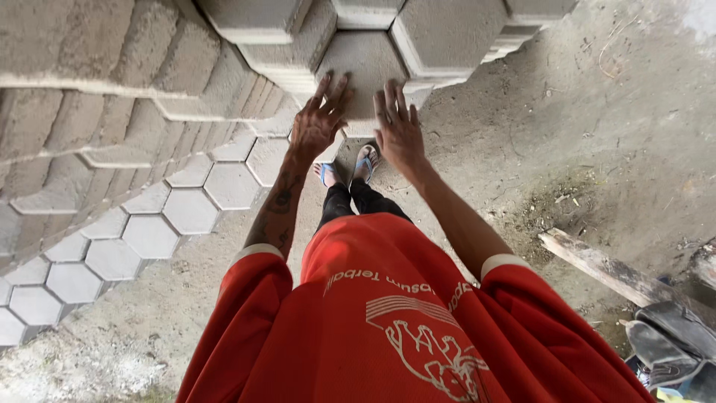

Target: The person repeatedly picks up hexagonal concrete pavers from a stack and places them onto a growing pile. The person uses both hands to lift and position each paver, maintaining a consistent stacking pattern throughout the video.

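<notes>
A grey hexagonal concrete paving block [364, 66] lies on top of a stack in front of me. My left hand [319, 119] rests flat on its near left part, fingers spread. My right hand [397, 127] lies flat on its near right edge, fingers spread too. Neither hand wraps around the block. Below the hands I see my red shirt, dark trousers and my feet in blue sandals [365, 160].
More hexagonal blocks [440, 33] sit beside it on the stack. A tall stack of such blocks [112, 97] rises at the left, with a low row [149, 235] along the ground. A wooden plank [604, 269] and dark footwear [671, 339] lie at the right on the dirt floor.
</notes>
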